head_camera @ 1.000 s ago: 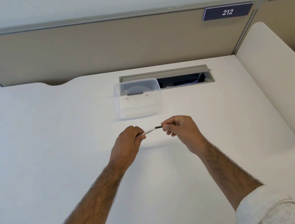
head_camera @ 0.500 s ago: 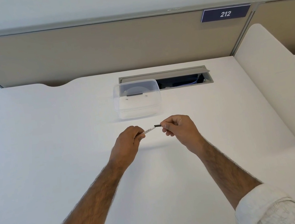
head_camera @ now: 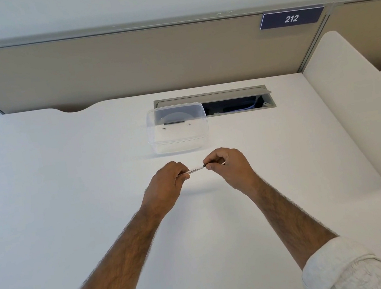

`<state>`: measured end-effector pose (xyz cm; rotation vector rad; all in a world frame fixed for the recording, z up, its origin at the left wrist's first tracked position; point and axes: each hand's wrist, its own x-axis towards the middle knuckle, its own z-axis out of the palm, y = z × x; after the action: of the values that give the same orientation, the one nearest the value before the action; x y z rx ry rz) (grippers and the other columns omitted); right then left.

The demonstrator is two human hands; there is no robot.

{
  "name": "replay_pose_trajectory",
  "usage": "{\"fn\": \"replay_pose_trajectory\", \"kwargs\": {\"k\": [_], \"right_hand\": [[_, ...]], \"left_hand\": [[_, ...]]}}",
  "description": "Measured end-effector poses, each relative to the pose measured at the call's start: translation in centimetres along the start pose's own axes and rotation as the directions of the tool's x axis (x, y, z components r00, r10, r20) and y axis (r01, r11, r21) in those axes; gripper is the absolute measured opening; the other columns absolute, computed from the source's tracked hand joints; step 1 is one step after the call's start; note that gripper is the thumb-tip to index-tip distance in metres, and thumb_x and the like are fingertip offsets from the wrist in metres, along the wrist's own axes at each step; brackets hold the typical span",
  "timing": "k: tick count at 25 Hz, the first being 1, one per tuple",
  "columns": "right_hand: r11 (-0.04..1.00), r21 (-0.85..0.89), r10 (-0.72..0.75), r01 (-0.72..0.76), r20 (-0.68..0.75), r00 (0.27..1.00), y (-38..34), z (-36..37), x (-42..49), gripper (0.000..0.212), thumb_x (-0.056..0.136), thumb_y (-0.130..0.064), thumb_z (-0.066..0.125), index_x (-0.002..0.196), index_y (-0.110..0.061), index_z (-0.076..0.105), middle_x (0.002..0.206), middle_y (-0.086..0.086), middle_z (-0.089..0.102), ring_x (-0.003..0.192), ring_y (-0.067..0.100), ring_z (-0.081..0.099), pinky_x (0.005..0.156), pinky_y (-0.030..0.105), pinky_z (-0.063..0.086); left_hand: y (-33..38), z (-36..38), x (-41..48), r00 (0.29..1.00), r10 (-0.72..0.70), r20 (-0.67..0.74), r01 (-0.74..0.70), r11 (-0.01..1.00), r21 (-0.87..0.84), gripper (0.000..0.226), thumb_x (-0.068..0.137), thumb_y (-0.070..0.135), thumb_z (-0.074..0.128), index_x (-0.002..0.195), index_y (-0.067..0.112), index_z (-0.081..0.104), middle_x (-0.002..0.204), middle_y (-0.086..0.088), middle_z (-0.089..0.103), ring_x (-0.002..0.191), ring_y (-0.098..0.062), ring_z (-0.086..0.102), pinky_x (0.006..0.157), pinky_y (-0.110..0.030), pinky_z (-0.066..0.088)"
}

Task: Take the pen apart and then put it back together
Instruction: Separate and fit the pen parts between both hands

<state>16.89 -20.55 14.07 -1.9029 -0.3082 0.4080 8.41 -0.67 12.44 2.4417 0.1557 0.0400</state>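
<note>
Pen: we hold the pen in the air above the white desk, level between our two hands, just in front of the clear plastic container.
Left hand: our left hand is curled around the white barrel, fingers pinched on it near its printed label.
Right hand: our right hand pinches the dark end piece between thumb and fingertips — a pale tip shows past the knuckles on the far side.
Stage: we judge this to be a joint being worked, but we cannot tell whether it is coming apart or going back on.
Container: a dark strip and a few small bits lie inside; too small to name.
Risk: if the joint gives suddenly, a small part could spring loose and roll across the desk toward the open cable hatch.
Cause: pulling off-axis — or gripping too lightly on the smooth barrel.
</note>
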Motion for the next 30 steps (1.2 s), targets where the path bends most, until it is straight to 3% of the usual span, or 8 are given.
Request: {"fn": "replay_pose_trajectory", "kwargs": {"k": [7, 15, 19, 21, 26, 30], "right_hand": [[0.959, 0.270, 0.085, -0.088, 0.024, 0.996, 0.4, 0.1, 0.1, 0.018, 0.088, 0.011, 0.063, 0.101, 0.003, 0.072, 0.082, 0.010, 0.074, 0.070, 0.020, 0.065, 0.066, 0.025, 0.051], [0.952, 0.289, 0.097, -0.100, 0.023, 0.995, 0.0, 0.1, 0.2, 0.015, 0.089, 0.007, 0.065, 0.102, 0.006, 0.072, 0.080, 0.014, 0.074, 0.067, 0.024, 0.066, 0.064, 0.025, 0.052], [0.953, 0.284, 0.105, -0.103, 0.011, 0.994, -0.1, 0.0, 0.1, 0.013, 0.090, 0.006, 0.065, 0.100, 0.004, 0.073, 0.078, 0.012, 0.074, 0.064, 0.022, 0.067, 0.063, 0.024, 0.052], [0.954, 0.281, 0.106, -0.102, 0.003, 0.994, -0.1, -0.1, 0.0, 0.012, 0.090, 0.005, 0.066, 0.098, 0.002, 0.074, 0.079, 0.012, 0.076, 0.065, 0.022, 0.068, 0.063, 0.024, 0.054], [0.952, 0.282, 0.119, -0.115, 0.004, 0.993, 0.1, 0.1, -0.1, 0.011, 0.090, 0.005, 0.066, 0.097, 0.003, 0.074, 0.079, 0.013, 0.076, 0.064, 0.021, 0.069, 0.065, 0.028, 0.054], [0.958, 0.265, 0.118, -0.112, -0.008, 0.993, 0.2, 0.1, -0.5, 0.011, 0.091, 0.004, 0.065, 0.096, 0.002, 0.074, 0.077, 0.011, 0.076, 0.063, 0.018, 0.069, 0.064, 0.025, 0.055]], "left_hand": [[0.4, -0.7, 0.3, 0.999, -0.003, -0.036, 0.004, 0.999, 0.033, 0.005, 0.099, 0.031, 0.059, 0.097, 0.035, 0.059, 0.094, 0.016, 0.059, 0.086, -0.008, 0.056, 0.069, -0.032, 0.050], [0.5, -0.6, 0.7, 1.000, -0.013, 0.007, 0.013, 0.999, 0.040, 0.007, 0.098, 0.033, 0.059, 0.095, 0.039, 0.055, 0.092, 0.018, 0.060, 0.089, -0.008, 0.055, 0.071, -0.037, 0.052], [0.7, -0.8, 0.9, 0.999, -0.042, 0.002, 0.042, 0.999, 0.030, 0.004, 0.098, 0.038, 0.060, 0.101, 0.038, 0.062, 0.094, 0.020, 0.062, 0.091, -0.005, 0.056, 0.075, -0.034, 0.052], [0.9, -1.0, 1.0, 0.997, -0.068, 0.020, 0.067, 0.997, 0.050, 0.015, 0.099, 0.044, 0.057, 0.105, 0.036, 0.068, 0.094, 0.017, 0.062, 0.092, -0.007, 0.057, 0.075, -0.034, 0.051], [1.2, -1.3, 1.0, 0.997, -0.073, 0.029, 0.070, 0.993, 0.099, 0.019, 0.098, 0.045, 0.059, 0.093, 0.030, 0.069, 0.090, 0.011, 0.061, 0.084, -0.010, 0.057, 0.068, -0.032, 0.046], [1.3, -1.5, 1.1, 0.996, -0.080, 0.035, 0.077, 0.995, 0.067, 0.016, 0.096, 0.044, 0.063, 0.093, 0.031, 0.070, 0.091, 0.011, 0.062, 0.085, -0.009, 0.057, 0.072, -0.034, 0.049]]}}
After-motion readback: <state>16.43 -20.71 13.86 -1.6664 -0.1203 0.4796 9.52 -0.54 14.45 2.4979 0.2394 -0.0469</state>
